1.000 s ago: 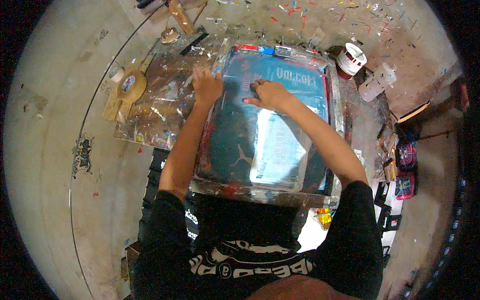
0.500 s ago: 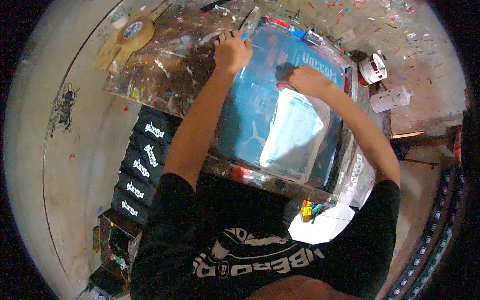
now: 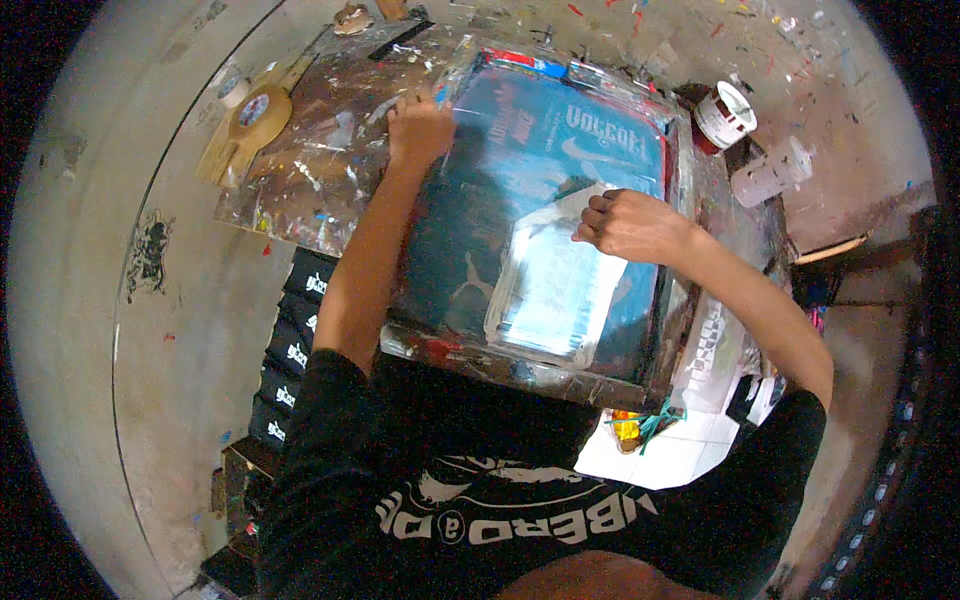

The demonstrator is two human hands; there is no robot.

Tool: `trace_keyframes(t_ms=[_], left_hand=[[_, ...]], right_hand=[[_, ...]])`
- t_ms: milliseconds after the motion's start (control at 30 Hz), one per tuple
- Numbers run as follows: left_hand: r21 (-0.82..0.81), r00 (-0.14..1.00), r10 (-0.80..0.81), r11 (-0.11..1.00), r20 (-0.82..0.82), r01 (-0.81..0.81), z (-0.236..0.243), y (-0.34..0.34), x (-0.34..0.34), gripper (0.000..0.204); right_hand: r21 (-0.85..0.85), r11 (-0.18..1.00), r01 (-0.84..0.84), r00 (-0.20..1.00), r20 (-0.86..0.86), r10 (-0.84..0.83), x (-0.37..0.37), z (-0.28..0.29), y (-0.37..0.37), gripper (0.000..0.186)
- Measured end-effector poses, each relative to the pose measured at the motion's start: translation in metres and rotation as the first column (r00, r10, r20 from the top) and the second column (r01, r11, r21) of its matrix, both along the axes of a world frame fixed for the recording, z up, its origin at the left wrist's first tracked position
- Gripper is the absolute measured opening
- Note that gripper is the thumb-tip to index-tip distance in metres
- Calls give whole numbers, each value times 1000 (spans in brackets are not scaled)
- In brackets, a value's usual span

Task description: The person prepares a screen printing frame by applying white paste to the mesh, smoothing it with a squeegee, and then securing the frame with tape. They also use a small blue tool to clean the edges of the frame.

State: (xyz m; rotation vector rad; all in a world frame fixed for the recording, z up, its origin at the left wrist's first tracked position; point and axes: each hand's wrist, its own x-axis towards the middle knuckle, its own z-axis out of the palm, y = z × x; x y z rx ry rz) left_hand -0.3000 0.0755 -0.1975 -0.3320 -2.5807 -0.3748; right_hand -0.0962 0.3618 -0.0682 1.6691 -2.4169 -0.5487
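A large blue printing screen point(image 3: 520, 160) in a frame lies on a paint-spattered wooden table point(image 3: 310, 170). A clear plastic sheet point(image 3: 555, 290) is taped over its near middle. My left hand point(image 3: 420, 128) rests closed on the screen's far left edge. My right hand point(image 3: 625, 225) pinches the upper corner of the clear sheet, lifting it off the screen a little. A black shirt with white print fills the lower view.
A roll of tape point(image 3: 255, 108) lies on a wooden board at the table's far left. A white tub point(image 3: 725, 112) and a plastic bottle point(image 3: 770, 178) stand at the right. Black folded garments point(image 3: 290, 350) are stacked under the table's left side. Bare concrete floor lies to the left.
The view has shifted down and left. My right hand has moved from the screen's far part toward me and now pinches the sheet's corner. My left hand stays at the far left edge.
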Motion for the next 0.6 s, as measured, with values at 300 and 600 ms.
trace_keyframes(t_ms=[300, 600], left_hand=[[-8, 993, 1, 1000, 121, 0, 13, 3, 6, 51], [118, 1000, 3, 993, 16, -5, 12, 1, 10, 69]], right_hand=[[48, 995, 92, 995, 42, -94, 54, 30, 2, 10], [135, 975, 176, 975, 114, -192, 108, 72, -17, 15]])
